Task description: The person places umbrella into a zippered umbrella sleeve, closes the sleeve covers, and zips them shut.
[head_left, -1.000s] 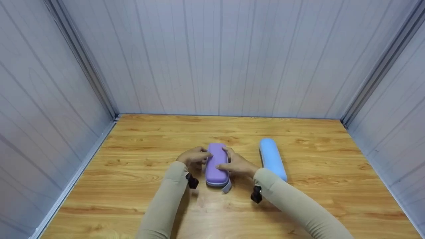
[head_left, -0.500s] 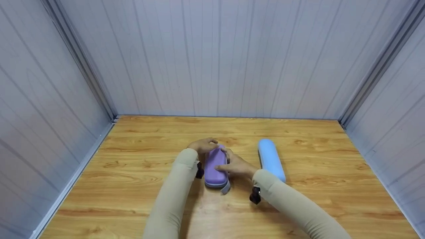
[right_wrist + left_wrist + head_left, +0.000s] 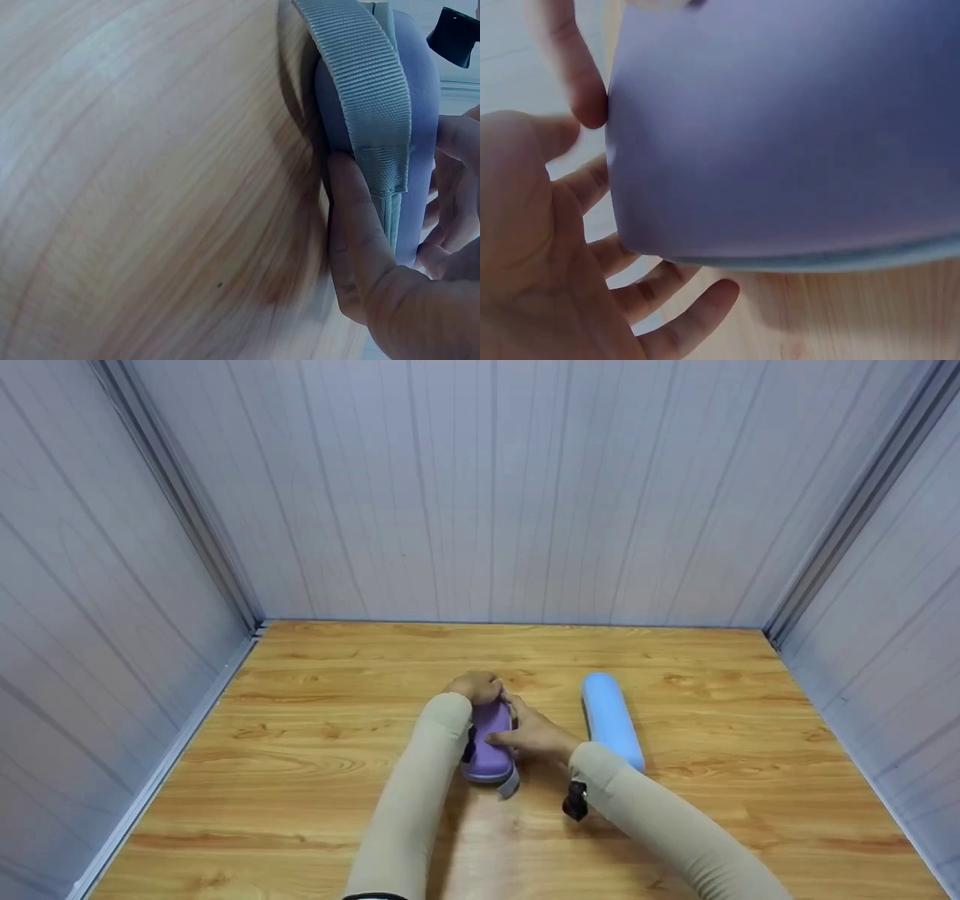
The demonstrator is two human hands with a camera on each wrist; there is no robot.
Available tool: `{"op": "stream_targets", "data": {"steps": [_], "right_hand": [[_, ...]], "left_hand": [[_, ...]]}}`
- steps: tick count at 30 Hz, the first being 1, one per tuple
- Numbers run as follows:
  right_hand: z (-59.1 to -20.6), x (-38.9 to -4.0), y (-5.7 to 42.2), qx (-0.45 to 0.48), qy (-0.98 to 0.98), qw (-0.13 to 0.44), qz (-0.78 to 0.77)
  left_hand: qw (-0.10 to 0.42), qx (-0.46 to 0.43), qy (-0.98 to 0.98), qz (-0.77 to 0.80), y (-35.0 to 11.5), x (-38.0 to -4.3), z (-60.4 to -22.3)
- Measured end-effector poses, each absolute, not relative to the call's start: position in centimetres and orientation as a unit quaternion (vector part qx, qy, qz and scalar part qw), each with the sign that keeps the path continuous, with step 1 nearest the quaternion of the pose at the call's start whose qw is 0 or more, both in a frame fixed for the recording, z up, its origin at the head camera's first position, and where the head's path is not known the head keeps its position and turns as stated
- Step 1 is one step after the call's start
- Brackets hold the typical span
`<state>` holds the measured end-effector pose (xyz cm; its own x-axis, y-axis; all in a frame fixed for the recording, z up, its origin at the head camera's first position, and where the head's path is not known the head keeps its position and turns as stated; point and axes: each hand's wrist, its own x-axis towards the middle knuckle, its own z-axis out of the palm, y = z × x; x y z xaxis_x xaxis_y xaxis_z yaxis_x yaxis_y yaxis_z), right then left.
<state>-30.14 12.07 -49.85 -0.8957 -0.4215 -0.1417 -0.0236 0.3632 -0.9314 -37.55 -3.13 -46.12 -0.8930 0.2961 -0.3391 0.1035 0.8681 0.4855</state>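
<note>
A purple zippered hard case (image 3: 490, 750) lies lengthwise on the table, its lid closed. My right hand (image 3: 541, 733) grips its right side, thumb on top and fingers along the edge. In the right wrist view, a grey fabric strap (image 3: 367, 82) loops from the near end, by a light zipper seam. My left hand (image 3: 475, 687) is at the far end. The left wrist view shows its bent fingers (image 3: 697, 319) around that end, thumb and forefinger close to the corner; I cannot tell whether they pinch a zipper pull.
A light blue elongated case (image 3: 613, 720) lies to the right, close to the right forearm. Pale panelled walls (image 3: 491, 495) enclose the wooden table (image 3: 300, 780) at the back and both sides.
My left hand has moved from the purple case's left side to the far end, forward and to the right. My right hand keeps its grip, and both cases stay in place.
</note>
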Motion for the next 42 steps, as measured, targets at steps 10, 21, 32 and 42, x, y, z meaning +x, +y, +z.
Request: {"op": "stream_targets", "data": {"steps": [10,21,32,42], "right_hand": [[-49.8,-30.2,12.2,-0.132,0.816,0.184,-0.532],[-50.0,-30.2,12.1,-0.137,0.814,0.180,-0.535],[-49.9,-30.2,12.1,-0.132,0.816,0.184,-0.531],[-49.8,-30.1,12.2,-0.124,0.819,0.188,-0.527]], "left_hand": [[0.192,0.100,0.950,0.226,-2.9,-37.5,-46.3],[0.102,0.031,0.945,0.310,-3.0,-37.8,-47.1],[0.006,-0.037,0.926,0.375,-3.6,-37.6,-47.4],[-0.002,-0.095,0.908,0.409,-3.4,-38.1,-47.8]]}}
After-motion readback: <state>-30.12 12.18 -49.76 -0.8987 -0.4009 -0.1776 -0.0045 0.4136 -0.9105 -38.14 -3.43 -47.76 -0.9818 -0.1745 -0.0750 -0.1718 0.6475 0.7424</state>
